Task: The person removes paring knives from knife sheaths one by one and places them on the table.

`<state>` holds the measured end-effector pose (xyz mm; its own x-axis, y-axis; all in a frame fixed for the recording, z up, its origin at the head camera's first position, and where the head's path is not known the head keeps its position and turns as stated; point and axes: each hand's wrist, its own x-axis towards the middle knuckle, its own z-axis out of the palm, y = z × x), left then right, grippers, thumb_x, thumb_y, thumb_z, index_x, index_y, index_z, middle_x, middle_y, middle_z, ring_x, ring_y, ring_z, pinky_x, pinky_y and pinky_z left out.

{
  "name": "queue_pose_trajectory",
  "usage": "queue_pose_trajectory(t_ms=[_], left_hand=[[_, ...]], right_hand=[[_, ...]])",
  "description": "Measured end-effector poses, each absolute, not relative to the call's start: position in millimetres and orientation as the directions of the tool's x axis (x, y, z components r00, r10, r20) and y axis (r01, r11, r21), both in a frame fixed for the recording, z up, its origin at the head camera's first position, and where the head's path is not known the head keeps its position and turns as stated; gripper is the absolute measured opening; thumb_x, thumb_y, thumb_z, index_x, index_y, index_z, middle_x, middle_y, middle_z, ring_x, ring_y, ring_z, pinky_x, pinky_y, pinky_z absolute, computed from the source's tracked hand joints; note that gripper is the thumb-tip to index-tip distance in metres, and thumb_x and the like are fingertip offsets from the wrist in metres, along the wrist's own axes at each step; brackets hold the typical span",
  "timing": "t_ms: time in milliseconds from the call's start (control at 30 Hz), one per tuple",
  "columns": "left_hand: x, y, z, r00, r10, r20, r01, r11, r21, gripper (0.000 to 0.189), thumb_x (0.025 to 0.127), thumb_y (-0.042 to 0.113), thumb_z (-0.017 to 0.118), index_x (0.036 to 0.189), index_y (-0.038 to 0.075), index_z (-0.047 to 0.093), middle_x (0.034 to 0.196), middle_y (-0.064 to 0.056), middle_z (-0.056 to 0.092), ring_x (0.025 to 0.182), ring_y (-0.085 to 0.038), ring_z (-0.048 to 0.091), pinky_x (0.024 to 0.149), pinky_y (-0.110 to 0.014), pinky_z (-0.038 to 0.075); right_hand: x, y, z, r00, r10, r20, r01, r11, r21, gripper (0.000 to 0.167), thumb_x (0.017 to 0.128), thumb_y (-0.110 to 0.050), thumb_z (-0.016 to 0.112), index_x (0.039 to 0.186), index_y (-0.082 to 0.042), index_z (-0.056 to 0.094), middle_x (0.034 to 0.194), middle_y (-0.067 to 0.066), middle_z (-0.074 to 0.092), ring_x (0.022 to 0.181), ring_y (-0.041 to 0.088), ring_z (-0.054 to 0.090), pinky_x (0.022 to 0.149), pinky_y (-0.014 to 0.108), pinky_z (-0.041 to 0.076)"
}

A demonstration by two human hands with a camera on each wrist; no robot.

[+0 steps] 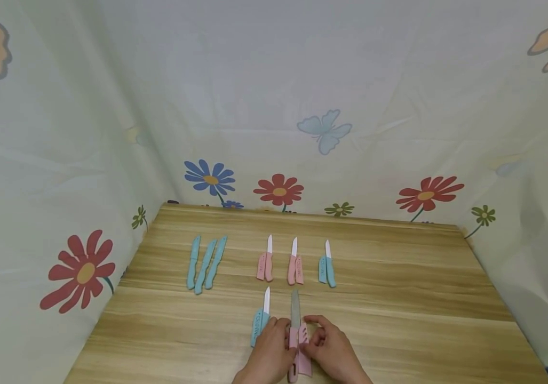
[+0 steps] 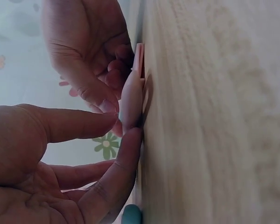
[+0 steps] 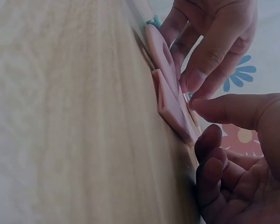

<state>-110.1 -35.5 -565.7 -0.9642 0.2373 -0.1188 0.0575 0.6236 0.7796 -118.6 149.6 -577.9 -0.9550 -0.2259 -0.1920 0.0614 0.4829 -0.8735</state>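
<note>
In the head view, a pink-handled knife [image 1: 294,336] with a grey blade lies pointing away from me at the front of the table. Its pink sheath [image 1: 305,365], with slots near the far end, lies flat along the right side of the handle. My left hand [image 1: 270,349] pinches the handle between thumb and fingers. My right hand [image 1: 335,349] holds the sheath by its right edge, thumb low and index finger near its far end. Just left of my left hand lies a turquoise knife [image 1: 266,302] with a white blade, beside a turquoise sheath [image 1: 256,326], partly covered by the hand.
Farther back lie two pink knives [image 1: 269,266] [image 1: 292,271] and a turquoise knife [image 1: 330,273], each beside its sheath. Three turquoise sheathed knives [image 1: 205,266] lie at the left. Flower-printed cloth [image 1: 350,176] walls the wooden table [image 1: 398,298] at the back and sides.
</note>
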Motion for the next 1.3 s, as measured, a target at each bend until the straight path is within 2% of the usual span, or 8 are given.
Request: queue_pose_trajectory(t_ms=[167,433,700,767,867,1067,1167,1300], left_hand=[[-109.1,-38.9,-561.7,-0.964,0.242,-0.107,0.066,0.611,0.789,0.052,0.085,0.007,0.078,0.132,-0.003,0.06,0.095,0.002,0.051,0.079,-0.007,0.047,0.064,-0.022,0.042],[-110.4,-52.1,-550.2,-0.973,0.224,-0.05,0.08,0.536,0.84,0.049,0.084,0.005,0.08,0.128,-0.001,0.061,0.096,0.0,0.058,0.078,-0.001,0.059,0.063,-0.02,0.048],[-117.8,-73.4,-543.3,-0.974,0.217,-0.071,0.058,0.536,0.842,0.046,0.092,0.021,0.079,0.131,0.005,0.062,0.103,0.0,0.063,0.086,-0.005,0.061,0.068,-0.021,0.052],[-119.8,-80.2,-541.7,-0.973,0.217,-0.079,0.05,0.531,0.846,0.046,0.094,0.025,0.077,0.133,0.005,0.062,0.106,0.0,0.064,0.089,-0.008,0.062,0.069,-0.022,0.053],[-122.8,-89.9,-538.3,-0.975,0.206,-0.08,0.045,0.537,0.842,0.046,0.096,0.03,0.074,0.134,0.005,0.062,0.108,-0.002,0.065,0.092,-0.01,0.063,0.07,-0.023,0.054],[-127.8,-110.9,-535.2,-0.988,0.145,-0.047,0.043,0.559,0.828,0.044,0.097,0.029,0.073,0.132,0.005,0.063,0.108,-0.002,0.067,0.094,-0.012,0.066,0.072,-0.025,0.055],[-129.5,-119.7,-534.1,-0.993,0.114,-0.029,0.043,0.576,0.816,0.042,0.096,0.028,0.073,0.131,0.006,0.064,0.108,-0.003,0.069,0.097,-0.015,0.068,0.077,-0.029,0.056],[-130.8,-127.4,-532.3,-0.996,0.084,-0.023,0.033,0.607,0.794,0.042,0.097,0.031,0.073,0.131,0.008,0.065,0.112,-0.004,0.069,0.104,-0.019,0.068,0.085,-0.037,0.057]], right_hand=[[-122.2,150.5,-573.5,-0.957,-0.191,-0.219,0.133,0.384,-0.914,0.055,0.087,-0.008,0.077,0.138,0.0,0.057,0.07,-0.002,0.061,0.057,0.003,0.05,0.054,0.018,0.04],[-126.9,139.3,-556.2,-0.956,-0.187,-0.225,0.166,0.287,-0.943,0.05,0.092,-0.01,0.075,0.137,0.001,0.058,0.067,-0.003,0.057,0.056,0.003,0.045,0.052,0.018,0.036],[-131.2,115.5,-545.4,-0.958,-0.205,-0.202,0.148,0.248,-0.957,0.039,0.098,-0.021,0.07,0.133,-0.002,0.063,0.066,-0.003,0.053,0.052,0.002,0.039,0.048,0.016,0.031],[-132.9,109.5,-543.5,-0.957,-0.216,-0.195,0.145,0.226,-0.963,0.04,0.099,-0.022,0.069,0.133,-0.001,0.063,0.07,-0.002,0.056,0.054,0.003,0.042,0.049,0.017,0.033],[-135.4,102.1,-540.2,-0.952,-0.239,-0.191,0.152,0.173,-0.973,0.042,0.101,-0.022,0.067,0.135,0.002,0.06,0.08,0.002,0.062,0.063,0.006,0.053,0.055,0.019,0.044],[-139.6,85.9,-533.0,-0.94,-0.272,-0.206,0.188,0.092,-0.978,0.043,0.103,-0.022,0.064,0.137,0.004,0.059,0.1,0.006,0.065,0.079,0.014,0.066,0.067,0.029,0.06],[-141.3,77.1,-528.4,-0.936,-0.29,-0.201,0.192,0.061,-0.98,0.044,0.103,-0.022,0.064,0.138,0.004,0.058,0.107,0.01,0.066,0.087,0.016,0.068,0.075,0.036,0.063],[-144.2,68.2,-523.8,-0.93,-0.324,-0.176,0.178,0.022,-0.984,0.046,0.104,-0.018,0.061,0.142,0.007,0.054,0.118,0.021,0.066,0.101,0.02,0.07,0.084,0.037,0.064]])
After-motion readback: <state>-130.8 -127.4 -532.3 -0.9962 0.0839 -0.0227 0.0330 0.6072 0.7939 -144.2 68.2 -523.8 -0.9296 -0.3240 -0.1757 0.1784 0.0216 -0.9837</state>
